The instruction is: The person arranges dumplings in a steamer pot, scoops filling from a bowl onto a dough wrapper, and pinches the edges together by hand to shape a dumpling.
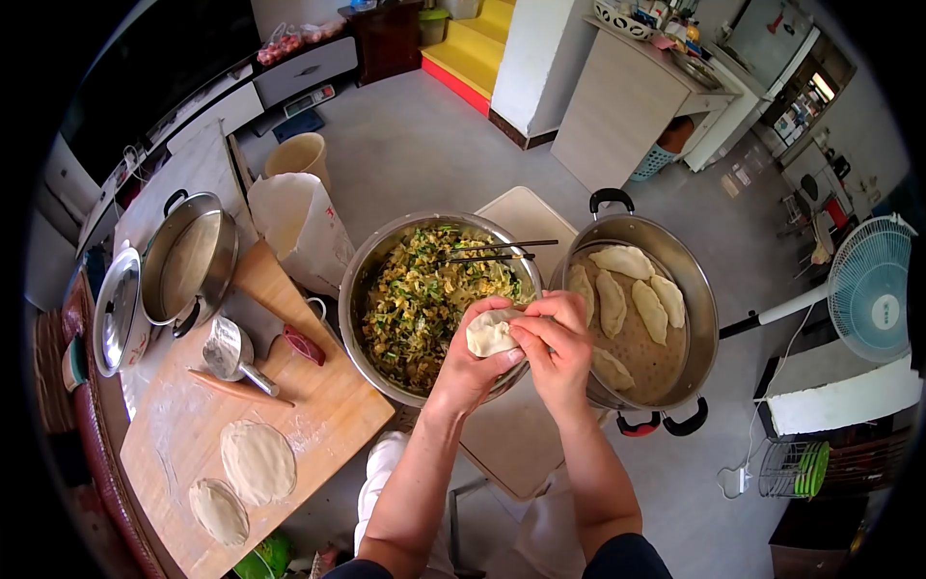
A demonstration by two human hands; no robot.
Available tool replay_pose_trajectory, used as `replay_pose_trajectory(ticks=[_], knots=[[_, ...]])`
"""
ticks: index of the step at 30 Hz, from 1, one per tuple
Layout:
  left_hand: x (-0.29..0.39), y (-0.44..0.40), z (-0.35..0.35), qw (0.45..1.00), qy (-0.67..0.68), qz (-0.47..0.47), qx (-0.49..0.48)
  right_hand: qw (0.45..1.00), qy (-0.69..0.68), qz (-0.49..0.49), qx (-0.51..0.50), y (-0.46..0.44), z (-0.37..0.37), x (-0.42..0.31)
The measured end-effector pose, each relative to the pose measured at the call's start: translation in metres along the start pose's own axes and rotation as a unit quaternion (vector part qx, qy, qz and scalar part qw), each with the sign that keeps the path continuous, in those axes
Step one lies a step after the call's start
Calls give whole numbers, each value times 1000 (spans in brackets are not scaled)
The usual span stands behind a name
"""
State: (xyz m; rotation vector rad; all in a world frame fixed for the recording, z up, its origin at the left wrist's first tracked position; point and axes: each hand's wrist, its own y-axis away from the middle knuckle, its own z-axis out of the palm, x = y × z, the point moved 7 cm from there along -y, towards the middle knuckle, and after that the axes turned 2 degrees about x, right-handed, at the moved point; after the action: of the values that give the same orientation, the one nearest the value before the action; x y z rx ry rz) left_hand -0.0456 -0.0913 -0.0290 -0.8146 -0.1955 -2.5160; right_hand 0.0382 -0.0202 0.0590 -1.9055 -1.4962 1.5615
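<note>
A dumpling [489, 334] of pale dough rests in my left hand [459, 374], whose fingers are wrapped round it. My right hand [557, 345] pinches the dumpling's edge between thumb and fingers. Both hands are over the right side of a steel bowl [349, 333] with chopped green and yellow filling [420, 289]. Dark chopsticks [497, 253] lie across the bowl's right rim. To the right stands a steel steamer pot [703, 289] holding several long finished dumplings [612, 305]. Two flat dough rounds [258, 462] lie on the wooden board at left.
The floured wooden board [333, 415] also bears a rolling pin [239, 388], a metal scoop [228, 349] and a dark red object [304, 344]. Behind are an empty steel pot [190, 259], a lid [118, 309] and a white bag [299, 227]. A fan [873, 289] stands far right.
</note>
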Motion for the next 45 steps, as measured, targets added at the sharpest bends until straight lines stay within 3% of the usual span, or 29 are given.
replay_pose_trajectory(ticks=[1,4,13,16,17,20,21,24,25,28,32,35,36,38,42,45], knots=[[1,0,0,1000,-2,4,3,1000,-3,-10,1,-1,0,-1],[3,0,1,1000,-2,12,6,995,-61,78,-14,-8,-1,-3],[1,0,1,995,-95,34,-25,999,21,-18,-28,7,7,2],[2,0,1,997,-72,28,-14,996,-25,24,-78,-7,5,-3],[6,0,5,998,-60,25,-8,986,-102,95,-92,1,4,19],[11,3,6,1000,-12,-13,11,882,-341,290,-143,16,11,44],[10,4,5,999,6,-31,16,851,-349,328,-214,20,16,43],[12,3,1,999,-18,-28,36,870,-327,285,-236,25,25,43],[15,3,0,996,-82,-11,37,873,-330,288,-215,26,27,45],[25,4,-2,961,-271,36,35,779,-400,421,-237,38,32,44],[41,-2,-19,866,-457,198,43,668,-517,497,-200,49,35,41],[36,4,-5,960,-265,53,76,590,-589,527,-166,65,50,50],[31,6,0,977,-198,-6,78,612,-567,526,-164,70,52,53],[27,2,-8,973,-207,23,95,665,-515,522,-140,75,53,57],[23,0,-5,973,-211,61,66,669,-509,521,-146,69,50,48],[26,1,-5,972,-195,112,64,717,-499,463,-148,55,44,38]])
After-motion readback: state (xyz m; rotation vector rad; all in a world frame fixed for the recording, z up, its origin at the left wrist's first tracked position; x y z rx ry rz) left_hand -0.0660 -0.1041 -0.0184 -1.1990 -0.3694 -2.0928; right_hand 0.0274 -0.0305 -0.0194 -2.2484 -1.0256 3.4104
